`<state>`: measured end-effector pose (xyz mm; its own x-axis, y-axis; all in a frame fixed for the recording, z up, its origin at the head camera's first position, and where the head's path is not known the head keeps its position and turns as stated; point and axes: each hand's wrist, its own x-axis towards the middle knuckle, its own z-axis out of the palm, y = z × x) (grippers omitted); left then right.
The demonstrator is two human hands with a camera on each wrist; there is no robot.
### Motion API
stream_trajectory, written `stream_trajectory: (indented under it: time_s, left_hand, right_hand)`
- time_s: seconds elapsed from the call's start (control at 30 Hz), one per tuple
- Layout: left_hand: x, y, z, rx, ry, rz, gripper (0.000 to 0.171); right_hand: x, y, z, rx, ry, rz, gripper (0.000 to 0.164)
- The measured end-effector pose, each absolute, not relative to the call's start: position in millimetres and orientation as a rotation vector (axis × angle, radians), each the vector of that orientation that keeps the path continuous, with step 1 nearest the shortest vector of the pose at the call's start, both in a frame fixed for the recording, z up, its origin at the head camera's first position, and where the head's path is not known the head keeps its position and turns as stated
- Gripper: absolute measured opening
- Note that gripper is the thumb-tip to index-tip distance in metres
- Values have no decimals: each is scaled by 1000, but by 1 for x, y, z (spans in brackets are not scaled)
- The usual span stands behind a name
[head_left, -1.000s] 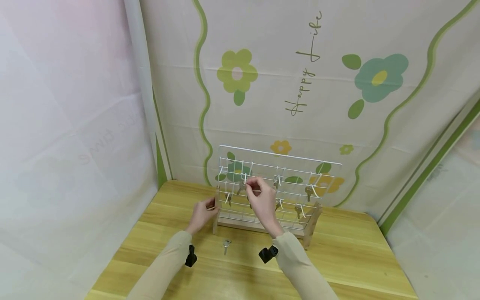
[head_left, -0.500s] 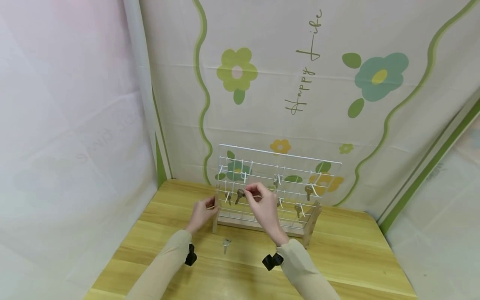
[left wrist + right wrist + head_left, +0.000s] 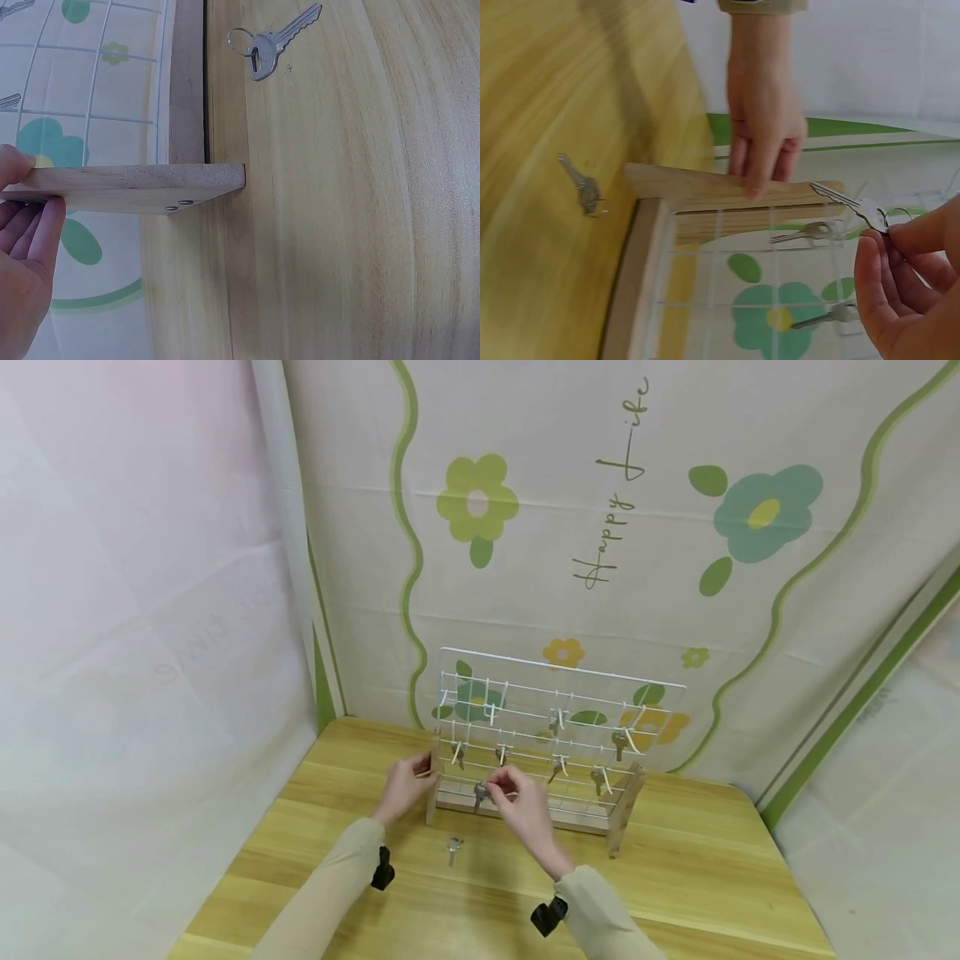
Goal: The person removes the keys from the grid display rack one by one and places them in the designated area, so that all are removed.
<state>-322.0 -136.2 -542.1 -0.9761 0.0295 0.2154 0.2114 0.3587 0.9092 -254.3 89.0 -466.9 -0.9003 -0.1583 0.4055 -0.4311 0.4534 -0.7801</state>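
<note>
Our right hand (image 3: 522,806) pinches one held key (image 3: 866,212) by its bow end between thumb and finger, the blade pointing away and free. The key is in front of the lower left part of the wire rack (image 3: 562,667). Our left hand (image 3: 405,787) grips the rack's left end panel (image 3: 135,180), thumb on one side and fingers on the other.

To handle this well, we should hold the bow lightly beside its ring, carry the blade clear of the wires and neighbouring keys, and let the left hand brace the light frame without tipping it.

Counting up: we make out eight keys, being the held one, one loose key (image 3: 453,849) flat on the table (image 3: 712,877) on the near side of the rack, and six hanging keys (image 3: 618,743). We see eight white hooks (image 3: 492,714), four above and four below; the upper two at the left look bare. There are two wooden ends, the left one and the right end panel (image 3: 626,810), and one base rail (image 3: 577,821).
</note>
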Motion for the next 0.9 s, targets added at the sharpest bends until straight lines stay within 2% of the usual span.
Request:
stream_trajectory:
  time_s: [0.37,0.9]
  left_hand:
    - [-320,-135,-541,-219,-2442,-1693,40]
    - [-319,-135,-541,-204,-2449,-1667,40]
  right_hand:
    - [-255,91,-524,556,-2572,1341,3]
    - [-263,91,-568,496,-2705,1303,5]
